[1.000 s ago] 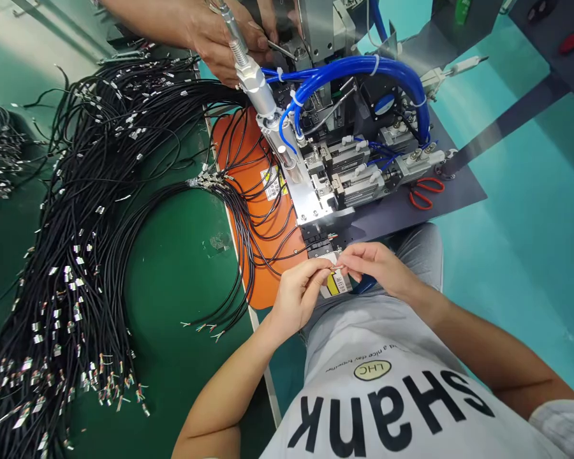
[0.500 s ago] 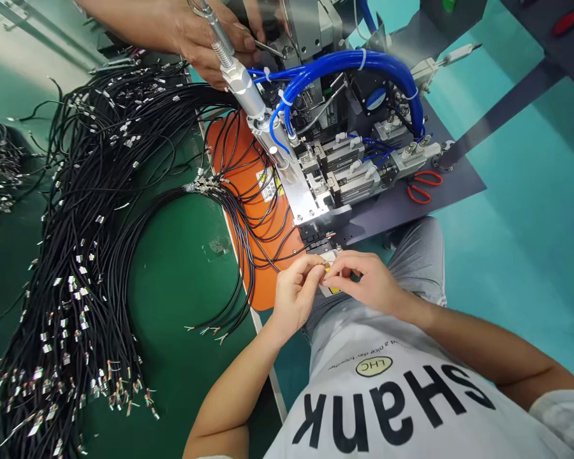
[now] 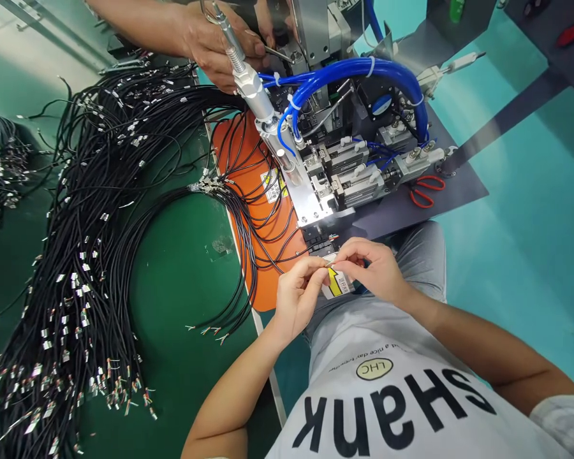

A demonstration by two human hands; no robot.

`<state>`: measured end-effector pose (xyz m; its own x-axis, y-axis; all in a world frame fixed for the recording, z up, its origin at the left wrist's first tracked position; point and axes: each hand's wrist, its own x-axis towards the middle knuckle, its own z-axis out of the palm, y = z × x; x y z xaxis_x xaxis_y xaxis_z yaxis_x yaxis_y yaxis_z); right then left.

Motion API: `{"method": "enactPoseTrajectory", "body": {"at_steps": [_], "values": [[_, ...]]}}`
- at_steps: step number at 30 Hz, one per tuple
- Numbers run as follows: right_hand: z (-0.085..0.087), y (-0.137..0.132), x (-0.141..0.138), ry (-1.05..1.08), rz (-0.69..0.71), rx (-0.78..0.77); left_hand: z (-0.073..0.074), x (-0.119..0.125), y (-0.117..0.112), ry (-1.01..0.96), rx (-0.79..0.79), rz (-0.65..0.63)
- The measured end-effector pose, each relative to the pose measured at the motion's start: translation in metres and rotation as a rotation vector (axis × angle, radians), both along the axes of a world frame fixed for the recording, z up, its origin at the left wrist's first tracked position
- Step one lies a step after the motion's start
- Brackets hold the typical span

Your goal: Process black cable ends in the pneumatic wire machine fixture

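Observation:
My left hand [image 3: 299, 296] is closed in a pinch at the front of the machine, on what looks like the end of a black cable; the fingers hide most of it. Opposite it, my right hand [image 3: 373, 268] pinches thin pale wires [image 3: 330, 263] at that cable's end. A label with a yellow arrow [image 3: 335, 282] shows just below the fingertips. Behind my hands stands the machine's metal fixture [image 3: 316, 213], with another cable's stripped coloured wires [image 3: 333, 238] at its front. Black cables [image 3: 243, 236] run across the orange plate [image 3: 268, 290] on my left.
A big pile of black cables [image 3: 90, 255] covers the green table [image 3: 172, 376]. Another person's hand [image 3: 220, 44] holds a thin metal tool at the machine's far side. Blue air hoses [image 3: 354, 67] arch over the machine. Red-handled scissors [image 3: 428, 191] lie on the grey base.
My right hand has moved slightly up and away from my left, uncovering more of the yellow arrow label. The whole view has shifted a little.

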<state>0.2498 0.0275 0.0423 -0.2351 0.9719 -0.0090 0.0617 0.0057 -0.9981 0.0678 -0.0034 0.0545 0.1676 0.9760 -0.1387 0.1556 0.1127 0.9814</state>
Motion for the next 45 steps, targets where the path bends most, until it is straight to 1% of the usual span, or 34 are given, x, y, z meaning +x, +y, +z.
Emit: {"method": "enactPoseTrajectory", "body": {"at_steps": [2, 4, 6, 8, 9, 11, 13, 15, 19, 22, 26, 28, 33, 40, 42, 45], "values": [[-0.005, -0.007, -0.007, 0.027, -0.061, -0.017, -0.001, 0.002, 0.0, -0.032, -0.001, 0.039], [-0.009, -0.012, -0.011, 0.056, -0.086, -0.068, -0.002, 0.004, 0.0, -0.08, -0.016, 0.06], [-0.012, -0.013, -0.011, 0.093, -0.057, -0.143, -0.001, 0.005, 0.001, -0.119, -0.039, 0.054], [-0.013, -0.012, -0.009, 0.116, -0.017, -0.182, 0.002, 0.006, 0.002, -0.125, -0.061, 0.037], [-0.013, -0.011, -0.007, 0.111, -0.01, -0.173, 0.004, 0.006, 0.003, -0.116, -0.071, 0.032], [-0.012, -0.01, -0.004, 0.062, -0.02, -0.1, 0.009, 0.006, 0.004, -0.096, -0.089, 0.037], [-0.01, -0.009, -0.002, 0.005, -0.036, -0.017, 0.013, 0.007, 0.005, -0.086, -0.105, 0.061], [-0.007, -0.01, -0.001, -0.032, -0.041, 0.032, 0.015, 0.008, 0.006, -0.092, -0.123, 0.084], [-0.004, -0.014, 0.0, -0.068, -0.033, 0.03, 0.016, 0.009, 0.009, -0.128, -0.18, 0.114], [-0.001, -0.014, 0.001, -0.074, -0.017, 0.021, 0.015, 0.007, 0.009, -0.122, -0.181, 0.138], [0.004, -0.006, 0.005, -0.13, 0.039, 0.123, 0.016, 0.002, 0.01, -0.091, -0.182, 0.079], [0.006, -0.001, 0.008, -0.153, 0.081, 0.167, 0.017, -0.001, 0.01, -0.077, -0.166, 0.039], [0.009, 0.006, 0.016, -0.185, 0.173, 0.238, 0.017, -0.005, 0.012, -0.056, -0.028, -0.035], [0.017, 0.016, 0.026, -0.378, 0.293, 0.422, 0.016, -0.004, 0.011, 0.075, 0.116, -0.067], [0.018, 0.017, 0.025, -0.359, 0.298, 0.41, 0.016, -0.004, 0.01, 0.107, 0.141, -0.064], [0.015, 0.015, 0.021, -0.242, 0.25, 0.294, 0.014, -0.003, 0.008, 0.111, 0.116, -0.033]]}}
